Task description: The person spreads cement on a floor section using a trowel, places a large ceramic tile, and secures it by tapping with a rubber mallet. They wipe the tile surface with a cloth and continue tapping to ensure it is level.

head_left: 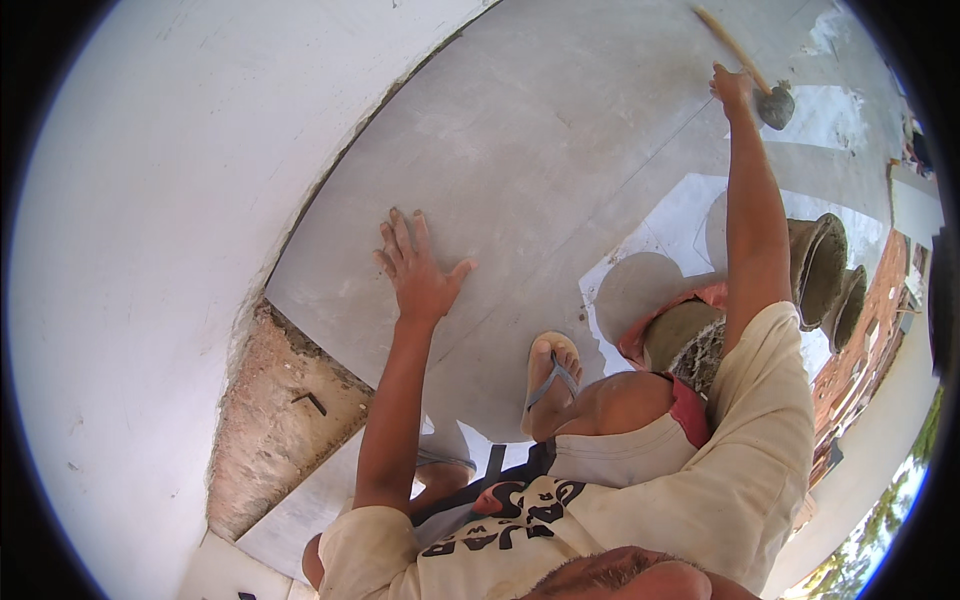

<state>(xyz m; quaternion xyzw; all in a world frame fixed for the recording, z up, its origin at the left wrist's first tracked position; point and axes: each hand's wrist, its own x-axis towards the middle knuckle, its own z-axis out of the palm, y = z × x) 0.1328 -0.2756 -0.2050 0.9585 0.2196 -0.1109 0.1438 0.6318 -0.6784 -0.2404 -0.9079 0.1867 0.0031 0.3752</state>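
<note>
My left hand lies flat on a large grey floor tile, its fingers spread and nothing in it. Stretched out to the far right, my right hand is beside the wooden handle of a mallet. Its fingers are partly bent and a little apart, with nothing visible between them. The mallet's dark head lies on the tiles just right of that hand. Whether the hand touches the handle, I cannot tell.
A white wall borders the tiles on the left. Near my left forearm is an untiled patch of rough mortar with a small dark angled piece on it. Mortar-stained buckets stand at the right. My sandalled foot rests on the tiles.
</note>
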